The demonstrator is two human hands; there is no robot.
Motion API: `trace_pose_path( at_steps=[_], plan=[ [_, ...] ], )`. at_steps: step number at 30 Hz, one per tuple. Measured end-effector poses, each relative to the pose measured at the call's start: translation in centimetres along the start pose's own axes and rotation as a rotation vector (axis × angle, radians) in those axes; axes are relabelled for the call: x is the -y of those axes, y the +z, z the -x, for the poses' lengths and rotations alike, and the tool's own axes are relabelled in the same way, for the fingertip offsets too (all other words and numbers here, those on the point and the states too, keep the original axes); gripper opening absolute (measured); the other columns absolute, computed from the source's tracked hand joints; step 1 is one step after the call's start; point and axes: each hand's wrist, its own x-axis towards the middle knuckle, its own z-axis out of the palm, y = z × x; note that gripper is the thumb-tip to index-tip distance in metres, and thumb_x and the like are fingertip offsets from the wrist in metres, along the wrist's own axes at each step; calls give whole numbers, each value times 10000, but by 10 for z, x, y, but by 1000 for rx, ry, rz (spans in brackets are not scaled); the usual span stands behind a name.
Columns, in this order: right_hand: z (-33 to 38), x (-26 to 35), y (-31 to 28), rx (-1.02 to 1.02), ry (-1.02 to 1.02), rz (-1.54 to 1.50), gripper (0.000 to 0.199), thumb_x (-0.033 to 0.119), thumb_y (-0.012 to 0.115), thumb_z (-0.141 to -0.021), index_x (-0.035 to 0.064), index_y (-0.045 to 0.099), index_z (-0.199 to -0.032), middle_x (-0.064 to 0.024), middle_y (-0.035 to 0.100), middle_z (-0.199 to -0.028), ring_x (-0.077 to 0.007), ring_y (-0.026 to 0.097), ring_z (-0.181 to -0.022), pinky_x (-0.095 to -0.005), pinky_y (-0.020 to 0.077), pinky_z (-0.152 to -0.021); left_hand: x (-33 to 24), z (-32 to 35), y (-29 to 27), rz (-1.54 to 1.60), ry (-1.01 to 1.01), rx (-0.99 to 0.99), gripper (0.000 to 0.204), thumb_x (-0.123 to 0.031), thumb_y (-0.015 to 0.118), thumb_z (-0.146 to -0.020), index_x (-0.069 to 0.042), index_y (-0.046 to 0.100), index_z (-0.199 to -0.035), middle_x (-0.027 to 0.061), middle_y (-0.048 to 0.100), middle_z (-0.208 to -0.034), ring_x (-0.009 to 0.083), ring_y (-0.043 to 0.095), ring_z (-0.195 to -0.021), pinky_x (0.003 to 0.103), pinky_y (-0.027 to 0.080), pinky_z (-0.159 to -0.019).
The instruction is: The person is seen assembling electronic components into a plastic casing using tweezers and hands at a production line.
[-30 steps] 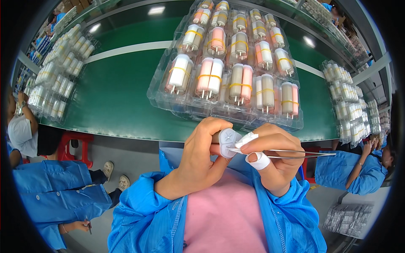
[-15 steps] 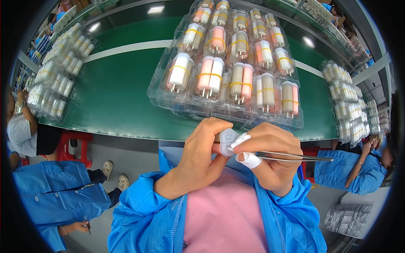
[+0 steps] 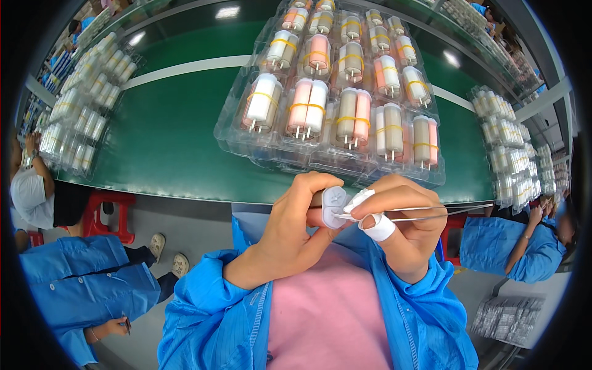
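Green counter (image 3: 166,135) runs across a factory line; clear trays of white cylinders (image 3: 80,98) at its left edge, clear tray of banded pink-and-white cylinder pairs (image 3: 333,98) at near edge, centre. Below that edge, left hand (image 3: 290,234) closed around small white part (image 3: 334,206). Right hand (image 3: 404,231), fingers taped, pinches thin metal tweezers (image 3: 431,214), tip touching the part.

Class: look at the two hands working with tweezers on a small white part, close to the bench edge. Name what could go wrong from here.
1. The part, pinched only at the left hand fingertips and held off the bench, could drop to the floor.
2. The tweezers in the right hand could slip and jab a left finger.
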Motion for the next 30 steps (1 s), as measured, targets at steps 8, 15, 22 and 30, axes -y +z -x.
trace_pose_path(
  at_steps=[8, 15, 22, 30],
  plan=[
    [0, 2, 0, 20, -12, 82, 107, -6, 698, -717, -1, 688, -823, -110, 669, -785, -194, 642, -679, -265, 501, -595, -1, 1, 0, -3, -5, 16, 471, 56, 697, -726, 22, 456, -1129, 157, 580, -924, 258, 621, -785, 324, 491, -674],
    [0, 2, 1, 30, -45, 142, 114, 5, 709, -700, 20, 688, -811, -96, 663, -765, -196, 625, -645, -263, 475, -557, 0, 0, -4, -39, 9, 105, 440, 102, 600, -782, 1, 387, -1153, 135, 531, -1021, 136, 576, -856, 253, 510, -718],
    [-2, 3, 1, 52, 11, 213, 90, 10, 686, -725, 16, 680, -815, -97, 644, -739, -194, 601, -610, -266, 457, -543, -1, 0, -3, -401, 121, 69, 484, 124, 619, -746, 9, 432, -1177, 152, 551, -1043, 154, 604, -873, 254, 526, -694],
    [4, -1, -2, -107, 54, -68, 110, -19, 672, -743, -32, 666, -852, -137, 654, -785, -168, 613, -684, -257, 474, -602, -2, 1, 5, 66, -55, -41, 463, 70, 701, -717, 30, 482, -1122, 159, 601, -923, 259, 644, -837, 323, 501, -701]
  ],
)
